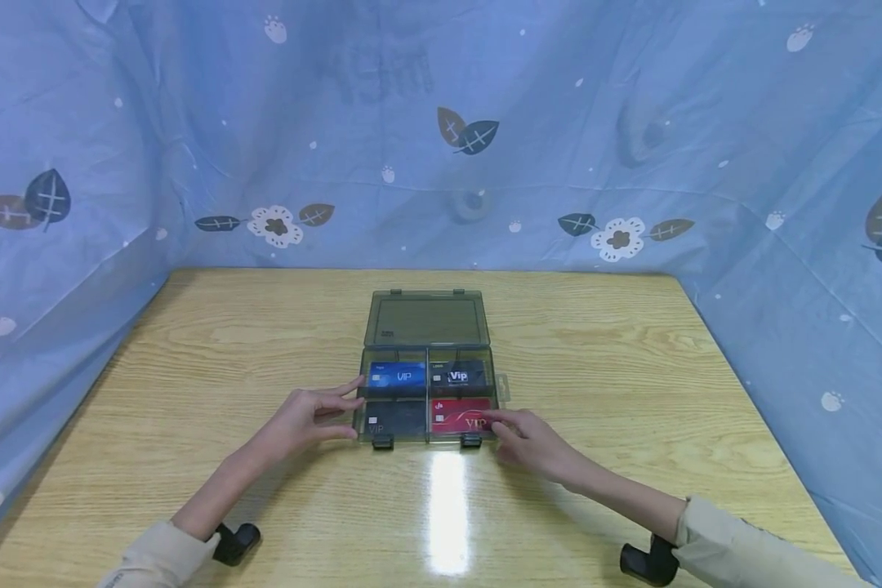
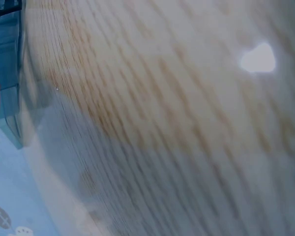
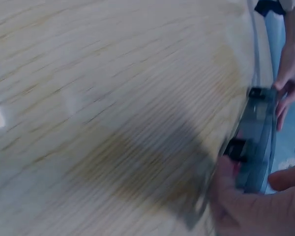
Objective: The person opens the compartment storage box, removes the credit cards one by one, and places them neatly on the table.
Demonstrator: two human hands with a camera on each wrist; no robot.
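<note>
A see-through dark plastic box (image 1: pixel 428 437) lies on the table with its lid (image 1: pixel 432 318) folded back. Its four compartments hold a blue VIP card (image 1: pixel 397 376), a black Vip card (image 1: pixel 456 376), a dark grey VIP card (image 1: pixel 397 419) and a red VIP card (image 1: pixel 459 415). My left hand (image 1: pixel 316 416) touches the box's left side with spread, fairly straight fingers, thumb near the front corner. At the front right corner, my right hand (image 1: pixel 529 441) reaches over the side wall, a fingertip on the red card's right end. In the right wrist view, its thumb (image 3: pixel 225 172) lies by a front latch.
The box stands mid-table on a light wood top (image 1: pixel 595 351). Two black latches (image 1: pixel 383 442) hang at its front edge, and a clear tab (image 1: pixel 503 388) sticks out on its right. Blue patterned cloth (image 1: pixel 382 180) encloses the back and sides.
</note>
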